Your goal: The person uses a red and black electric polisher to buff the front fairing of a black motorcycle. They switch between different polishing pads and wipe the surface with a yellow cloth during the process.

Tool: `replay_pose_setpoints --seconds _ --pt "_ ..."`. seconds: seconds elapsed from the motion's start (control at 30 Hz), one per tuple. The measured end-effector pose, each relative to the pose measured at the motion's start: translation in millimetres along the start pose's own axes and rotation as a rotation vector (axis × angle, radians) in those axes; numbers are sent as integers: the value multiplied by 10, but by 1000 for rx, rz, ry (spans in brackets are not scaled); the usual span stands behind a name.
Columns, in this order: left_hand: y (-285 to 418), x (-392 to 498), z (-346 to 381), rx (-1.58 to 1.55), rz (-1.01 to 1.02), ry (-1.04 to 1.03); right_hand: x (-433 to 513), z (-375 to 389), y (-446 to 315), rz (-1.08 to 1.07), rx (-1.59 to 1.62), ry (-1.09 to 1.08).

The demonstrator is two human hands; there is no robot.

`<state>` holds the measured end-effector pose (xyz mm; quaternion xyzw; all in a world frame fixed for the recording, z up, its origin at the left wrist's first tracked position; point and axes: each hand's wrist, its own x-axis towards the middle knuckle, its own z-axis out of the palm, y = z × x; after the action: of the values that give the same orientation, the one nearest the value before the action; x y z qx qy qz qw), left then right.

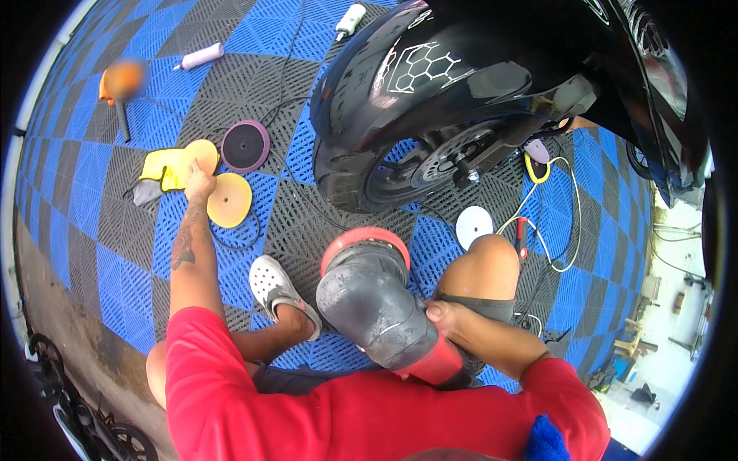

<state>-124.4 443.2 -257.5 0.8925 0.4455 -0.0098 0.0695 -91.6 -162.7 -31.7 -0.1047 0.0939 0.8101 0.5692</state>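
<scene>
My left hand (200,180) reaches out over the floor, its fingers on a round orange-yellow foam polishing pad (199,157) that lies on a yellow cloth or glove (161,168). A second yellow foam pad (229,200) with a centre hole lies just right of my wrist. My right hand (441,317) is around the body of a black and red rotary polisher (375,305) across my lap. A red-pink pad or backing plate (364,235) is at the polisher's far end. Most of my right fingers are hidden by the tool.
A motorcycle's wheel (357,173) stands ahead. On the tiles lie a purple pad (245,146), a white pad (474,228), a pink bottle (202,56), a white bottle (350,21), an orange and black tool (122,115) and a red-handled tool (522,236). Cords cross the floor.
</scene>
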Motion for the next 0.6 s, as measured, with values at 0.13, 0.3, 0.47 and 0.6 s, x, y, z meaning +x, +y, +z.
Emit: replay_pose_setpoints --seconds 0.13,0.3,0.47,0.6 --pt "505 -254 -350 223 -1 -157 21 -36 65 -62 25 40" --pt "287 -199 -426 433 53 -229 44 -58 55 -62 21 11" --pt "471 -314 -482 203 94 -192 -23 -54 180 -67 32 77" --pt "274 -120 -76 109 57 -107 27 80 62 8 -5 130"
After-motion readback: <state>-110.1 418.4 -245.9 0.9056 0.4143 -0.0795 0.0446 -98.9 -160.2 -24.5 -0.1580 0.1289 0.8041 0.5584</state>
